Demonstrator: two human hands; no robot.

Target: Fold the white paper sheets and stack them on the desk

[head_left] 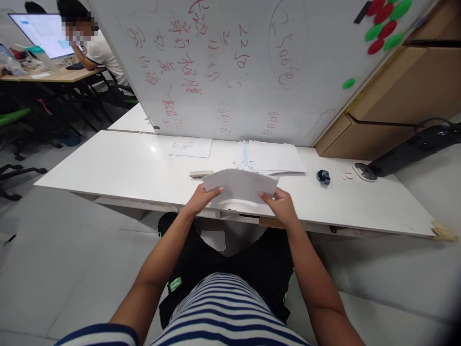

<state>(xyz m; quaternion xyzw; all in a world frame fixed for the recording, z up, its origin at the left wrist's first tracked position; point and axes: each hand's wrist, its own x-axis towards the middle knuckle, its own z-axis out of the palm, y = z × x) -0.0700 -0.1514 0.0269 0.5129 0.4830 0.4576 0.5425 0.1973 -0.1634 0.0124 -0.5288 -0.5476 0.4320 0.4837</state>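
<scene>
Two bare hands hold a rectangular piece of pale grey-white paper (239,185) over the near edge of a long, glossy white table (108,156), as I look down through the head camera. The left hand (199,199) is clamped on the paper's left end, thumb laid on the near face; the right hand (284,206) pinches the right end the same way. I cannot tell how the fingers behind the paper lie. The paper bows upward, its far edge curved. Just beyond its left corner I see a slim beige stapler (200,174) lying on the table. Past the paper, a loose stack of white papers (279,156) lies near the foot of an upright whiteboard (324,43) marked in red, and a printed white sheet (198,148) lies farther left. Well to the right sits a small dark blue object (323,177), too small for me to identify.
</scene>
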